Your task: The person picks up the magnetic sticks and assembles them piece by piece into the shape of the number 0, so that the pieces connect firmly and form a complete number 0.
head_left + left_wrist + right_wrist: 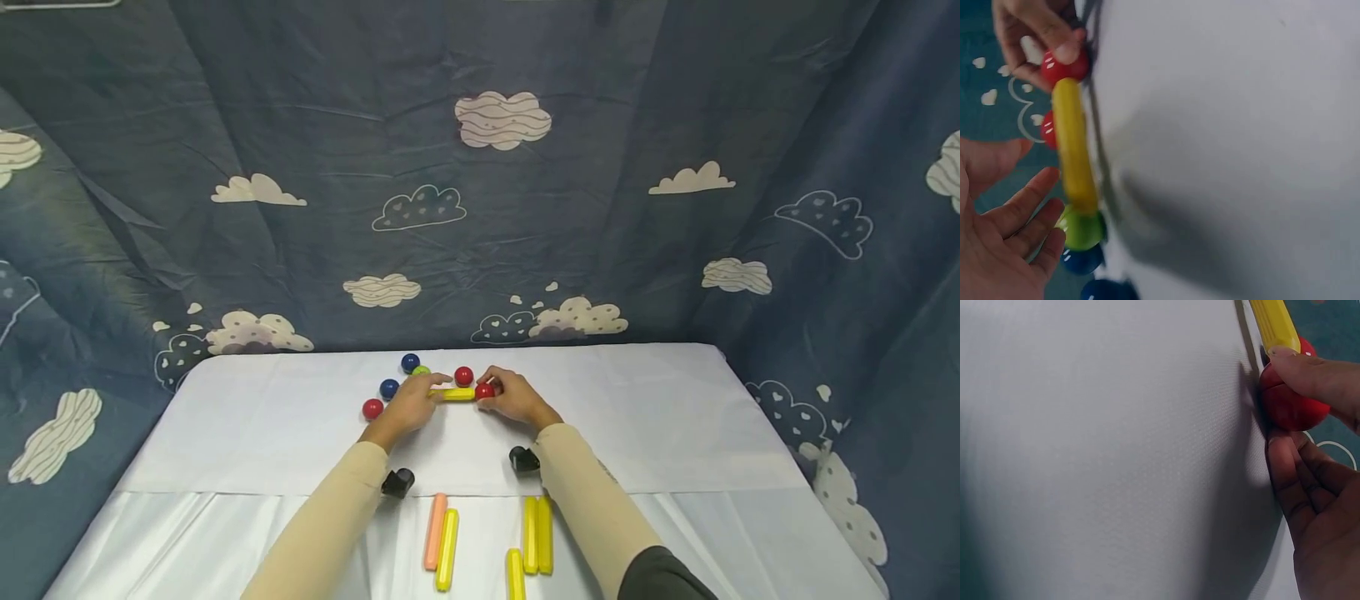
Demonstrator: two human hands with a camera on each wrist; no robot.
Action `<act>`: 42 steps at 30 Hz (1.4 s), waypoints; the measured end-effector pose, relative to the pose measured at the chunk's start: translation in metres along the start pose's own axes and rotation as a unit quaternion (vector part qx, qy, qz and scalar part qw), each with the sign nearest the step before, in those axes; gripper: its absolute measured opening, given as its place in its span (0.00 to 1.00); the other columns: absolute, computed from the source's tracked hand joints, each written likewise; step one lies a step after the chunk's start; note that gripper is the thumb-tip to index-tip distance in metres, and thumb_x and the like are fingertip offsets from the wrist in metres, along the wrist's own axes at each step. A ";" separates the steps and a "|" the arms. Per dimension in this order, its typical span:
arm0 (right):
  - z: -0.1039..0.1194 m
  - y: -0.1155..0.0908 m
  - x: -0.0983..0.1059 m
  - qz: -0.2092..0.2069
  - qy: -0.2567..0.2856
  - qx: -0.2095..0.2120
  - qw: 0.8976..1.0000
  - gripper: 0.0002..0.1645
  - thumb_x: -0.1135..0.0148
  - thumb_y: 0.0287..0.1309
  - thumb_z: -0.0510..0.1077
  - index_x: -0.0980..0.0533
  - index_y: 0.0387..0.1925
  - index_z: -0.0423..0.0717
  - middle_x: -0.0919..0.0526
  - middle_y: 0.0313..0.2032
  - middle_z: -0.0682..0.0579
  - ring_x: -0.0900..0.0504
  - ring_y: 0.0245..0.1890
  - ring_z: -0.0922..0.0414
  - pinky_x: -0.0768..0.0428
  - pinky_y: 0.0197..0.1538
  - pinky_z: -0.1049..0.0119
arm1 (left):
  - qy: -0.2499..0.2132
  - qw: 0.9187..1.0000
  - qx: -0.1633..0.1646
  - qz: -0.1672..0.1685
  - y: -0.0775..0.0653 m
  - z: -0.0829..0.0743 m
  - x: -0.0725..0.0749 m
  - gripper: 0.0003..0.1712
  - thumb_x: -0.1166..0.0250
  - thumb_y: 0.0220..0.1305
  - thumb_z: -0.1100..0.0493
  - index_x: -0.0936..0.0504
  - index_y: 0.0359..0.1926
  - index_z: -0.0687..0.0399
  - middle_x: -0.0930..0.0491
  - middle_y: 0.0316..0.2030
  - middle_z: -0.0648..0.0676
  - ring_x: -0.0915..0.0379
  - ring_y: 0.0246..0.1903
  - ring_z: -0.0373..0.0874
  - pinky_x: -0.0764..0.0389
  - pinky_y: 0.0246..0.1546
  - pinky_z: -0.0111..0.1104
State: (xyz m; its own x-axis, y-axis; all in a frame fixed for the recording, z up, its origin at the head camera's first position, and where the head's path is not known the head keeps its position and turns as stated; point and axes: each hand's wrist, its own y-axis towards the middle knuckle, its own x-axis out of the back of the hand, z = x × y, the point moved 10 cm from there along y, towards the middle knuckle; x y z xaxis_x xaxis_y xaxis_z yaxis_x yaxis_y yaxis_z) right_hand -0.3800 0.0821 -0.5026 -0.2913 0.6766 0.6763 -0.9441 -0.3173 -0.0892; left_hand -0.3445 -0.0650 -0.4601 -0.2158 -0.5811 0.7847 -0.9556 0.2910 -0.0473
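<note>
My right hand (513, 395) pinches a red ball (485, 391) between thumb and fingers. A yellow stick (457, 394) extends leftward from that ball, its end meeting it in the right wrist view. At the stick's other end is my left hand (415, 402); its thumb and fingers (1029, 203) are spread apart beside the stick, gripping nothing. Behind the stick sits a second red ball (463, 377). Just past the left hand lie a green ball (422, 372), partly hidden in the head view, two blue balls (410, 363) and another red ball (372, 409).
Nearer the body, an orange stick (435, 532) and a yellow stick (447, 550) lie side by side on the white-covered table (652, 417). Several more yellow sticks (531, 534) lie by the right forearm. A dark cloud-patterned curtain (585, 242) hangs behind the table.
</note>
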 end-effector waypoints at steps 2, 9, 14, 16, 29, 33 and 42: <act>0.000 0.000 0.000 0.000 -0.001 -0.007 1.000 0.17 0.28 0.52 0.40 0.23 0.44 0.49 0.24 0.33 0.52 0.27 0.36 0.55 0.27 0.44 0.61 | 0.007 1.000 -0.005 -0.005 -0.008 0.003 0.011 0.18 0.44 0.67 0.65 0.22 0.57 0.56 0.25 0.58 0.59 0.36 0.63 0.57 0.42 0.65 0.50; -0.004 0.002 -0.001 -0.006 -0.002 -0.033 0.999 0.18 0.28 0.52 0.40 0.23 0.44 0.50 0.23 0.34 0.51 0.27 0.38 0.54 0.26 0.46 0.61 | 0.029 0.998 -0.004 -0.051 -0.040 0.034 0.053 0.18 0.37 0.63 0.61 0.21 0.55 0.57 0.26 0.56 0.62 0.36 0.59 0.59 0.40 0.61 0.53; -0.008 -0.002 0.001 -0.005 0.009 -0.034 0.999 0.17 0.29 0.53 0.40 0.23 0.45 0.49 0.24 0.35 0.51 0.28 0.39 0.53 0.27 0.46 0.60 | 0.007 0.997 0.011 -0.078 -0.056 0.066 0.061 0.22 0.32 0.58 0.62 0.22 0.54 0.59 0.26 0.52 0.65 0.34 0.55 0.61 0.37 0.59 0.53; -0.010 -0.004 0.003 -0.006 0.012 -0.038 0.999 0.17 0.29 0.53 0.40 0.23 0.46 0.49 0.24 0.36 0.51 0.28 0.39 0.53 0.27 0.46 0.60 | -0.009 0.996 0.027 -0.079 -0.058 0.077 0.059 0.24 0.31 0.57 0.62 0.23 0.55 0.58 0.27 0.52 0.65 0.34 0.53 0.60 0.35 0.57 0.53; -0.007 -0.004 -0.001 -0.008 0.032 -0.031 0.999 0.18 0.29 0.53 0.39 0.23 0.46 0.50 0.24 0.37 0.50 0.28 0.41 0.52 0.28 0.49 0.57 | -0.035 0.990 0.109 -0.081 -0.052 0.113 0.043 0.23 0.29 0.57 0.58 0.23 0.53 0.58 0.21 0.43 0.58 0.27 0.39 0.49 0.27 0.42 0.43; -0.008 -0.003 -0.001 -0.011 0.031 -0.034 0.999 0.18 0.29 0.52 0.40 0.23 0.45 0.51 0.24 0.37 0.50 0.28 0.41 0.52 0.28 0.50 0.57 | -0.031 0.989 0.116 -0.082 -0.050 0.115 0.042 0.23 0.30 0.58 0.57 0.22 0.53 0.58 0.21 0.44 0.59 0.27 0.40 0.50 0.26 0.43 0.44; -0.008 -0.004 -0.001 -0.012 0.028 -0.042 0.999 0.18 0.29 0.52 0.39 0.23 0.45 0.51 0.24 0.37 0.51 0.28 0.41 0.52 0.28 0.49 0.58 | -0.058 0.989 0.119 -0.069 -0.044 0.105 0.031 0.23 0.30 0.58 0.55 0.21 0.54 0.57 0.20 0.49 0.59 0.24 0.45 0.50 0.24 0.46 0.43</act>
State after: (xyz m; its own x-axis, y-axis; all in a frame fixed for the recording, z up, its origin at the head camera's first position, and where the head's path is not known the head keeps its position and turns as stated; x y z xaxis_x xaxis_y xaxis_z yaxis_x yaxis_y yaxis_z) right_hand -0.3769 0.0879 -0.5091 -0.2735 0.7207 0.6370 -0.9601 -0.2449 -0.1351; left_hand -0.3299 -0.1762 -0.4984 -0.0888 -0.6903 0.7181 -0.9947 0.0237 -0.1003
